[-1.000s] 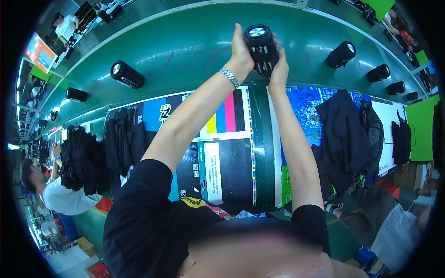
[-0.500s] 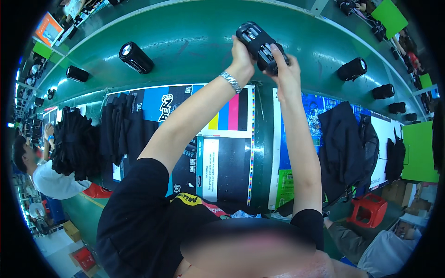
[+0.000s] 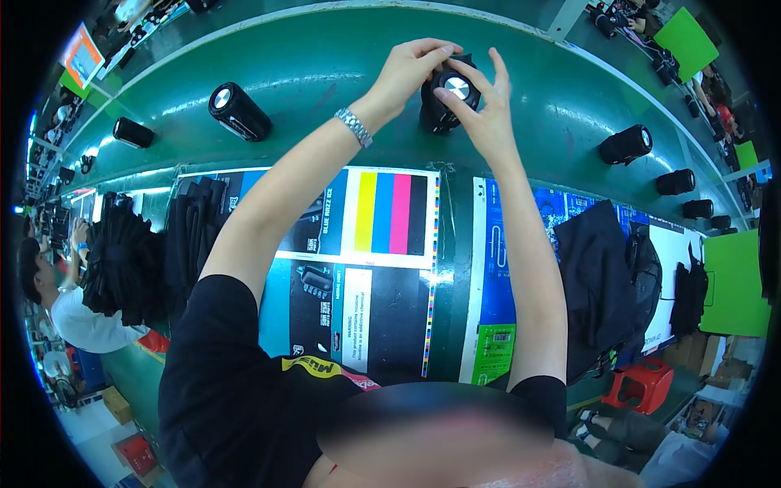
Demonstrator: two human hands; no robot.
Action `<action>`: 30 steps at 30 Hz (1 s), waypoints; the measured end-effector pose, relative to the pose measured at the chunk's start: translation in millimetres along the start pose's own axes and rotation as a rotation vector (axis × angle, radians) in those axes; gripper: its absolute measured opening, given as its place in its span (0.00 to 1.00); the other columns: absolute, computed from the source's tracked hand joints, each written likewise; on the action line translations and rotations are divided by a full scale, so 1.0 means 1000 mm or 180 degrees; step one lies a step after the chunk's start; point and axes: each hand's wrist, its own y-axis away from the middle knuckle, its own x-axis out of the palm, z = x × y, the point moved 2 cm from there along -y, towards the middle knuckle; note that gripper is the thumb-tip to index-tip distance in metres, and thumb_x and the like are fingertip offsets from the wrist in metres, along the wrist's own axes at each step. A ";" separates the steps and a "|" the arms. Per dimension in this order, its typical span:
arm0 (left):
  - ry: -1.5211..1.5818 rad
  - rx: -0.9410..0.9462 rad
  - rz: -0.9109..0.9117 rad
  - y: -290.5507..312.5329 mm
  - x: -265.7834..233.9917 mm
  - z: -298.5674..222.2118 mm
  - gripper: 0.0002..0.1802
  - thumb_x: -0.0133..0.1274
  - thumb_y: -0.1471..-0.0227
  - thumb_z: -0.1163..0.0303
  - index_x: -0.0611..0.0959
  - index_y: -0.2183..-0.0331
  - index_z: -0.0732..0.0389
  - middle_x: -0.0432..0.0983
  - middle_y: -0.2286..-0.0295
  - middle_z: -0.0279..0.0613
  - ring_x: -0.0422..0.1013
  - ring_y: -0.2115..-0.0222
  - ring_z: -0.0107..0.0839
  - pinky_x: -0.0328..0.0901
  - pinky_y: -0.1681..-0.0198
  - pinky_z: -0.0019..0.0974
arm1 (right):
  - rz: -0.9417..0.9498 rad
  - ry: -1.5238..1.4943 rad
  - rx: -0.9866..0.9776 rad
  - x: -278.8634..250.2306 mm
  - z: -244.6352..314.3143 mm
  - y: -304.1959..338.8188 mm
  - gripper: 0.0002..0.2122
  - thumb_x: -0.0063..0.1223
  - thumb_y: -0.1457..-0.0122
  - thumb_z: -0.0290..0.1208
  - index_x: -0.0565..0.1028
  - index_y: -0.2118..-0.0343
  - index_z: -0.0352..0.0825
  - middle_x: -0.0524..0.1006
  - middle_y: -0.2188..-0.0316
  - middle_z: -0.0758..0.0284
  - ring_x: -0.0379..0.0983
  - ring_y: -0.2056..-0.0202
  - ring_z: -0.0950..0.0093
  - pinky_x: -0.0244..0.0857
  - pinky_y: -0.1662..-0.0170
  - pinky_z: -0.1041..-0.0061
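A black cylindrical speaker (image 3: 440, 119) with a round silver end stands on the green surface at the upper middle, between my two hands. My left hand (image 3: 413, 70) is at its far left side, with thumb and fingers pinched together at the rim. A small pointed black edge shows by those fingertips; I cannot tell whether it is fabric or part of the speaker. My right hand (image 3: 490, 110) grips the speaker from the right, thumb at the silver end and one finger stretched upward. The underside of the speaker is hidden.
Another black speaker (image 3: 239, 111) is to the left, one more (image 3: 626, 145) to the right, with several further along. Piles of black cloth pieces (image 3: 122, 256) and black fabric (image 3: 598, 281) flank printed sheets (image 3: 390, 213). A person in white (image 3: 89, 317) sits at the left.
The speaker has turned from lying tilted in my hands to standing with its silver end up. Both hands have shifted around it, and my left forearm has moved left.
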 end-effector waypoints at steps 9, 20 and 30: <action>-0.0669 -0.1725 0.1028 -0.038 -0.028 0.035 0.18 0.54 0.48 0.53 0.83 0.67 0.58 0.75 0.75 0.30 0.66 0.74 0.19 0.60 0.69 0.24 | 0.0088 -0.2562 0.2007 0.032 -0.018 0.011 0.46 0.67 0.58 0.47 0.55 0.44 0.19 0.69 0.54 0.51 0.67 0.50 0.65 0.62 0.48 0.73; -0.2164 0.1916 0.0675 -0.008 0.030 -0.042 0.11 0.58 0.53 0.67 0.81 0.70 0.64 0.74 0.73 0.43 0.71 0.73 0.36 0.66 0.70 0.33 | -0.0013 -0.2257 0.1696 0.013 -0.039 0.000 0.19 0.61 0.51 0.42 0.75 0.66 0.29 0.78 0.73 0.66 0.74 0.71 0.79 0.66 0.70 0.81; 0.2101 -0.0575 -0.0956 -0.032 0.011 0.028 0.33 0.40 0.42 0.45 0.68 0.52 0.67 0.75 0.68 0.42 0.73 0.66 0.33 0.67 0.60 0.35 | -0.0265 -0.3519 0.2404 -0.013 -0.080 -0.019 0.47 0.26 0.49 0.73 0.60 0.42 0.30 0.64 0.44 0.58 0.52 0.39 0.67 0.33 0.37 0.61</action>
